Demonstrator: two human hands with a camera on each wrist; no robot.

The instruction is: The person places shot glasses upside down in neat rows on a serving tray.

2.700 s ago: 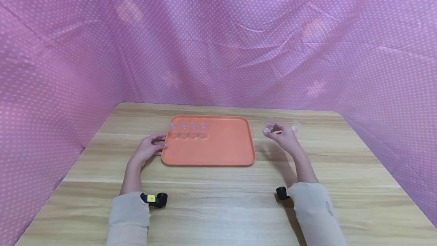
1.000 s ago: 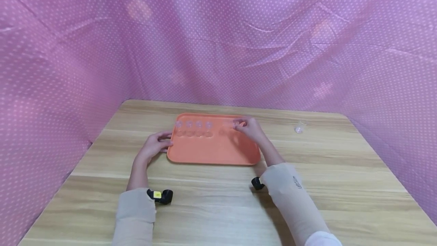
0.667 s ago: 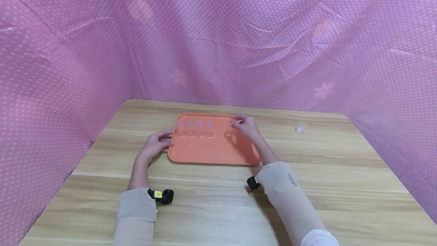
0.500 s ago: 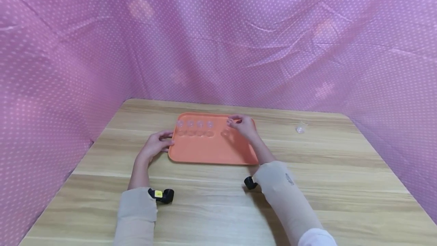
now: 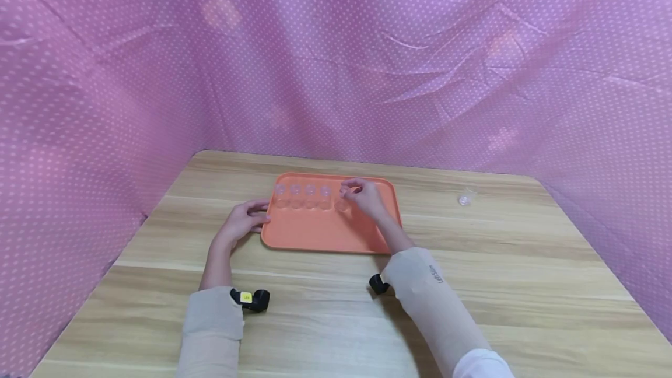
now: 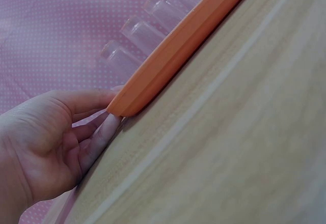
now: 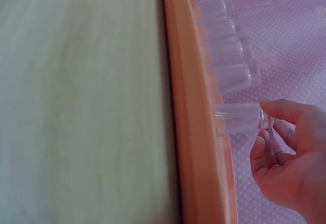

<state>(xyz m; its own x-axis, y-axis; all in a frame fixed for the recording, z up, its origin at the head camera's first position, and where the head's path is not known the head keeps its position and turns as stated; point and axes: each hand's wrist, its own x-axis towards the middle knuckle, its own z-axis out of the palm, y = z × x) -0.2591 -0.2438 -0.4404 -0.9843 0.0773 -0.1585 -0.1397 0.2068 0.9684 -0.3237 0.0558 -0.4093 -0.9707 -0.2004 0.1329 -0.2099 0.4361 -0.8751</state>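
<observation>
In the head view, an orange tray [image 5: 320,232] lies on the wooden table. Several clear shot glasses [image 7: 229,51] stand upside down in a row along its far left part, their thick bases up. My right hand [image 5: 366,198] pinches the base of another upside-down clear shot glass [image 7: 237,118] between thumb and fingers, just right of that row. Its rim is at the tray surface; the right wrist view does not show clearly whether it touches. My left hand [image 6: 56,140] holds the tray's left edge, with fingers on its rim and side.
One more clear shot glass [image 5: 465,198] stands on the table [image 5: 525,261] to the right of the tray. A pink dotted curtain [image 5: 341,74] hangs behind and beside the table. Small black cameras sit on both wrists.
My right hand has brought a shot glass from the table's right side over the tray, then left and down beside the row. My left hand stays at the tray's left edge.
</observation>
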